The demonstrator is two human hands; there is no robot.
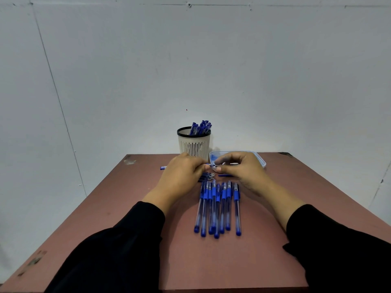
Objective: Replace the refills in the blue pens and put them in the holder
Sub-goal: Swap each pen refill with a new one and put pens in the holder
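Observation:
My left hand (182, 172) grips a blue pen lying crosswise; its end (162, 168) pokes out to the left of my fist. My right hand (239, 166) pinches the pen's tip end (213, 165) between thumb and fingers. Below my hands, several blue pens (218, 208) lie side by side on the table. A few loose refills (208, 176) lie just under my left fingers, partly hidden. A small blue piece (225, 175) rests under my right hand. The slotted white holder (194, 148) with a black rim stands behind, with several blue pens (201, 127) in it.
A shallow clear tray (261, 160) sits at the back right of the reddish-brown table (211, 261), partly behind my right hand. A pale wall rises right behind the table's far edge. Black sleeves cover both forearms.

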